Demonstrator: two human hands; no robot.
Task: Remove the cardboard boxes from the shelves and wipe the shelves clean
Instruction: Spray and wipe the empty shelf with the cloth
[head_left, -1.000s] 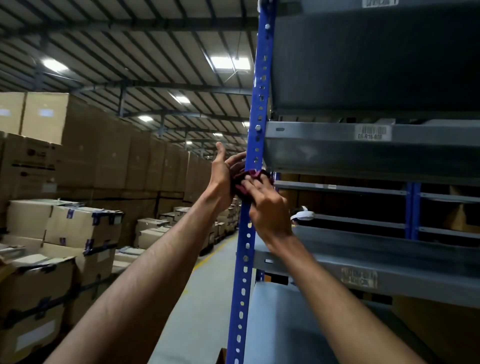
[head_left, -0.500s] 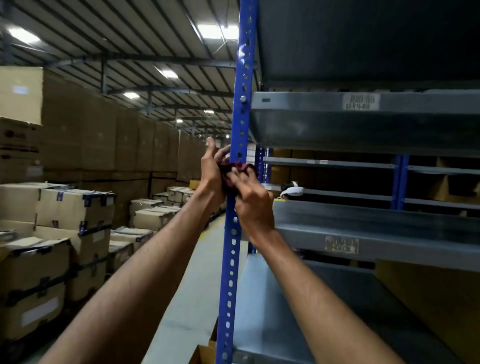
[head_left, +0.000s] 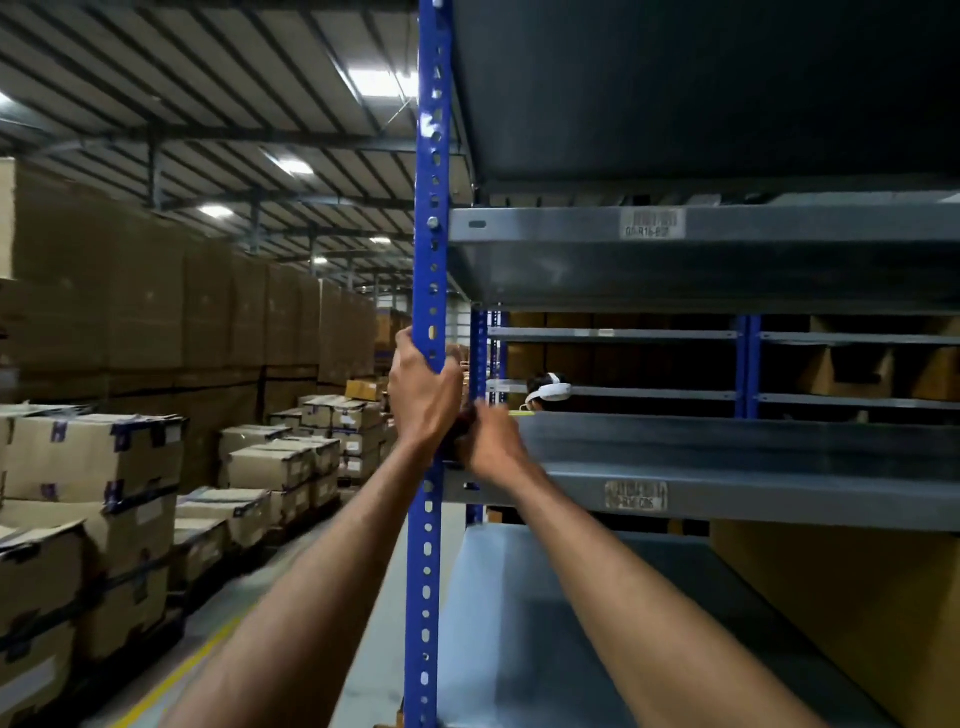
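A blue perforated upright (head_left: 430, 260) stands at the left end of the grey metal shelves (head_left: 727, 499). My left hand (head_left: 422, 400) is wrapped around this upright at about mid height. Just below and to the right of it, my right hand (head_left: 493, 441) presses a dark reddish cloth (head_left: 460, 434) against the upright where the middle shelf meets it. Most of the cloth is hidden between the two hands. A large cardboard box (head_left: 857, 623) sits on the lowest shelf (head_left: 519, 623) at the right.
Taped cardboard boxes (head_left: 104, 457) are stacked along the aisle on the left, with tall box stacks (head_left: 182, 312) behind. A yellow floor line (head_left: 176, 675) runs along the aisle. Behind the shelves, a person's head with a white headset (head_left: 548, 392) shows, and more boxes (head_left: 852, 371) fill the far rack.
My left hand has let go of the cloth and taken hold of the blue upright. My right hand has slid down with the cloth to the middle shelf's corner. The view has tilted up.
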